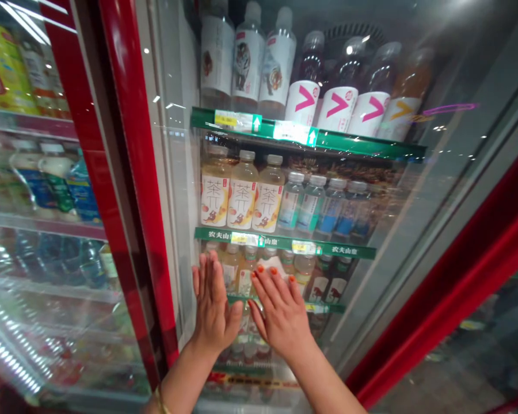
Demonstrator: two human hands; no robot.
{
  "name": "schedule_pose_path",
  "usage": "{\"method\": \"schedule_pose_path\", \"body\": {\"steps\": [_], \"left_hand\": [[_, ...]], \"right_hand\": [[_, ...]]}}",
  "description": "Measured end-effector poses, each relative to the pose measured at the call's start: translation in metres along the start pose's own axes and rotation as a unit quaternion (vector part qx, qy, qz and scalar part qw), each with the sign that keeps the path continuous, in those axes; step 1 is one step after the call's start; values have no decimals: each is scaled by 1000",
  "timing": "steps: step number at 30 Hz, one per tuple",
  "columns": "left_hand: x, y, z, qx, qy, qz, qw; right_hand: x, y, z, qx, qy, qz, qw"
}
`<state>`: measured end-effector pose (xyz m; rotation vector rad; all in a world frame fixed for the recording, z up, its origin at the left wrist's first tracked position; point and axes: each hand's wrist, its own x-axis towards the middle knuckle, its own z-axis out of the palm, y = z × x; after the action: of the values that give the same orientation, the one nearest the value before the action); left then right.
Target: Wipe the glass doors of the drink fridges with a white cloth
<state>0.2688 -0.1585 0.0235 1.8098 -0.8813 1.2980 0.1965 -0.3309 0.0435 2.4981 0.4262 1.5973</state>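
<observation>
Left hand [213, 307] and right hand [280, 319] rest flat on the glass door [354, 276], fingers [211, 276] spread, pinching nothing. Pane appears stiff, heavy, slippery; red frame [132, 172] offers firmer hold.

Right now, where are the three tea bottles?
In the head view, the three tea bottles stand behind the glass door, just above the green Nongfu Spring strip, left of the water bottles and above the left hand.
</observation>
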Motion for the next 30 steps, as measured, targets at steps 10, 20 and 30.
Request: {"method": "schedule_pose_path", "body": {"steps": [10,20,30], "left_hand": [[-5,1,9,-141,155,-83,974],[-14,-19,-12,-201,138,-83,966],[-33,-40,-6,-181,154,-14,971]], "right_hand": [[42,-24,4,11,81,236,968],[60,-45,12,-8,40,53,998],[49,-50,19,26,-28,-146,988]]}}
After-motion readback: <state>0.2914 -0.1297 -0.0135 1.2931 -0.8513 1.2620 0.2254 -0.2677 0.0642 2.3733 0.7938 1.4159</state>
